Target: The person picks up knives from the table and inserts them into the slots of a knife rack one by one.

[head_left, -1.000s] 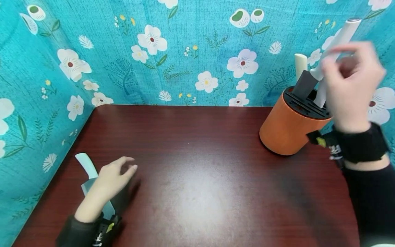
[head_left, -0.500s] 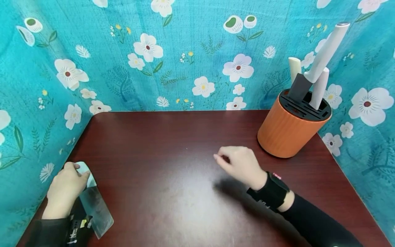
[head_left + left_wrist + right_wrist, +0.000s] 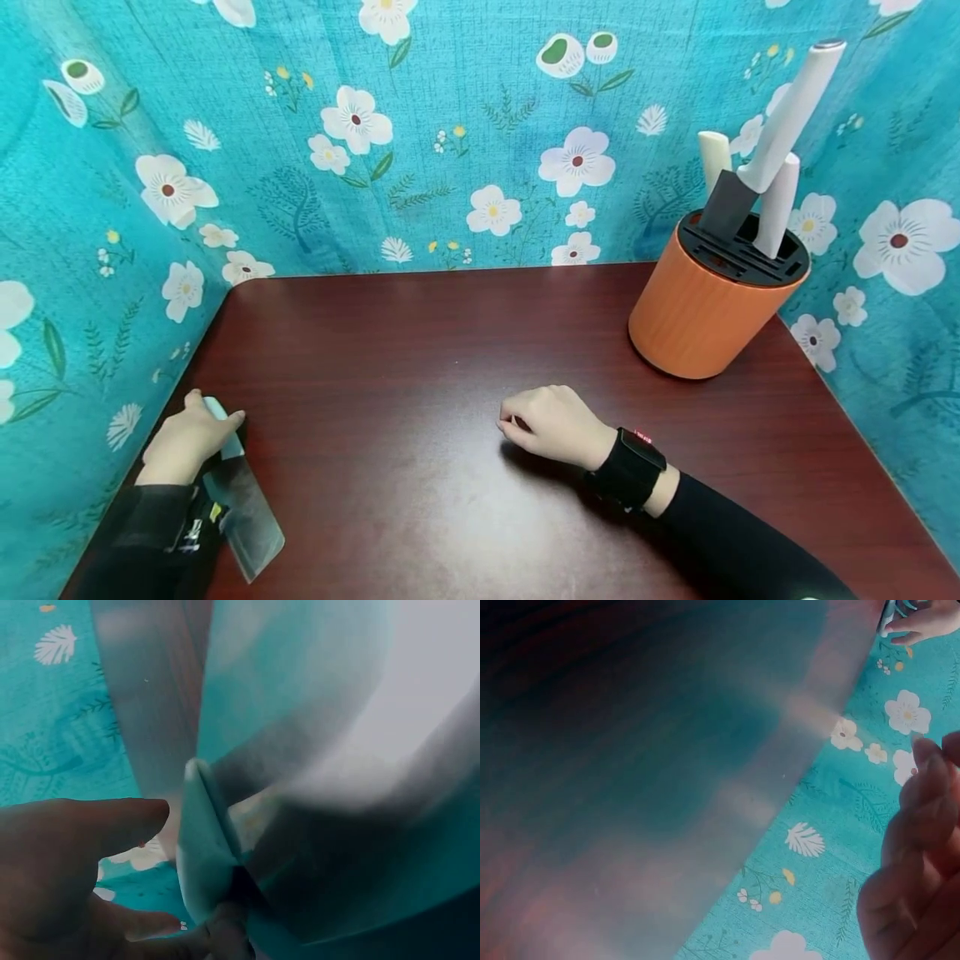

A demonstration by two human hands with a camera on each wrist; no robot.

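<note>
A cleaver (image 3: 243,504) with a pale mint handle lies at the table's left side, its broad blade pointing toward me. Over its handle is my left hand (image 3: 183,442), thumb to the right and fingers to the left. In the left wrist view the handle (image 3: 201,847) stands between thumb and fingers; the thumb (image 3: 142,817) is straight and apart from it, while a lower fingertip appears to touch it near the blade. My right hand (image 3: 558,423), loosely curled and holding nothing, is low over the middle of the table; its curled fingers (image 3: 922,810) show in the right wrist view.
An orange knife block (image 3: 705,321) with a black slotted top stands at the back right. Several pale-handled knives are in it; one knife (image 3: 787,121) sticks up with part of its dark blade exposed. Floral teal cloth (image 3: 450,83) rises behind and beside the dark-red table (image 3: 375,358).
My right hand has come away from the knife block to the middle of the table. My left hand has moved left, from above the cleaver to around its handle.
</note>
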